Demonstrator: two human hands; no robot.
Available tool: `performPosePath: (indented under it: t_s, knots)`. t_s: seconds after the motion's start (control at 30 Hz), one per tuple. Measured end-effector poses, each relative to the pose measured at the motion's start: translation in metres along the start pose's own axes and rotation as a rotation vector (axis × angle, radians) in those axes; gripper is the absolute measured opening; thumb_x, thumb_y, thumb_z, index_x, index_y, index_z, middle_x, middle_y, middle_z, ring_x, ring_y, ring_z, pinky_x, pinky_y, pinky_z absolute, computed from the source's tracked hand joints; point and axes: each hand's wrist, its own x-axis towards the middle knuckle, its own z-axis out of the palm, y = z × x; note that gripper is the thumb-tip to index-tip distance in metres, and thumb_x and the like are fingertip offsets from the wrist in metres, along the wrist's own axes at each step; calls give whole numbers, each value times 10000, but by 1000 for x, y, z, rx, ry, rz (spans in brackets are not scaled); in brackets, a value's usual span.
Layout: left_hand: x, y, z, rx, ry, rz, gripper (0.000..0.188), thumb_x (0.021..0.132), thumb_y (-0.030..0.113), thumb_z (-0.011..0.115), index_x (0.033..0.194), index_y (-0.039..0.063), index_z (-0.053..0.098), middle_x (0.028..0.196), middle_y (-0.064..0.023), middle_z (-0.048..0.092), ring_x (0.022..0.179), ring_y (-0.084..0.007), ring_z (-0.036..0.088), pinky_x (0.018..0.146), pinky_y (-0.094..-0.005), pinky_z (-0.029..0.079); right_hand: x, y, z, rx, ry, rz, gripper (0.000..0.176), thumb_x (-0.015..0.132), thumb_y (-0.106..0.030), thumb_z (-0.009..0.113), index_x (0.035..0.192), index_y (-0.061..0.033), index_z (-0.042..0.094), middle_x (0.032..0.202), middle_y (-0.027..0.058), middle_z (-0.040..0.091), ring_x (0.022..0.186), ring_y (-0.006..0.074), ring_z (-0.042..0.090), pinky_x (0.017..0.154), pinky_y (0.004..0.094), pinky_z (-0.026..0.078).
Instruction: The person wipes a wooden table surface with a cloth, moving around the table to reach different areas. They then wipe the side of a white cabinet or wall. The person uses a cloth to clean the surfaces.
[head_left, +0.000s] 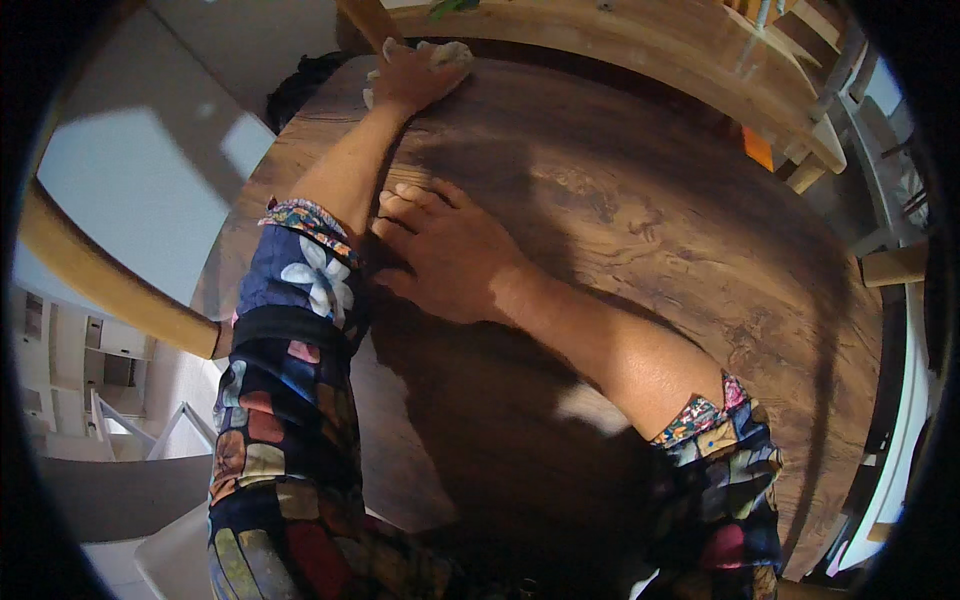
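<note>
My left hand (420, 81) reaches to the far left rim of a round wood-grain table (645, 247). Under its palm and fingers is a crumpled whitish cloth (453, 54), pressed against the tabletop. Closer to me, my right hand (457, 255) rests palm down with its fingers spread and nothing in them. Its fingertips point left, beside my left forearm. Patterned sleeves cover part of both my arms.
Along the far side runs a light wooden piece of furniture (637, 52), with an orange item (757, 148) below it. A curved wooden chair part (112, 277) reaches the table's left. Something black (304, 86) lies beyond the far left rim.
</note>
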Motion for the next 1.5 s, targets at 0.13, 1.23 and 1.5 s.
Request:
performPosePath:
  t_s: [0.13, 1.23, 1.5]
  knots:
    - [-31, 21, -17, 60, -18, 93, 727, 847, 749, 642, 1388, 263, 654, 1470, -255, 504, 1318, -524, 531, 1011, -596, 510, -1, -1, 3, -25, 32, -2, 576, 1003, -450, 562, 1434, -69, 587, 1514, 154, 536, 1456, 303, 448, 1260, 488, 246]
    - [-83, -24, -88, -45, -144, 413, 646, 921, 628, 608, 1361, 158, 662, 1382, -170, 608, 1299, -460, 495, 1087, -534, 431, -18, -4, 10, 47, 266, -134, 469, 928, -362, 669, 1216, 6, 703, 1314, 182, 660, 1358, 316, 539, 1188, 452, 340]
    - [-107, 4, -97, -241, -302, 232, 775, 851, 671, 697, 1423, 155, 619, 1373, -322, 556, 1330, -499, 464, 1137, -537, 400, -5, -19, 19, 210, 29, -479, 230, 930, -204, 665, 999, 8, 720, 1137, 166, 716, 1173, 335, 674, 1032, 411, 536]
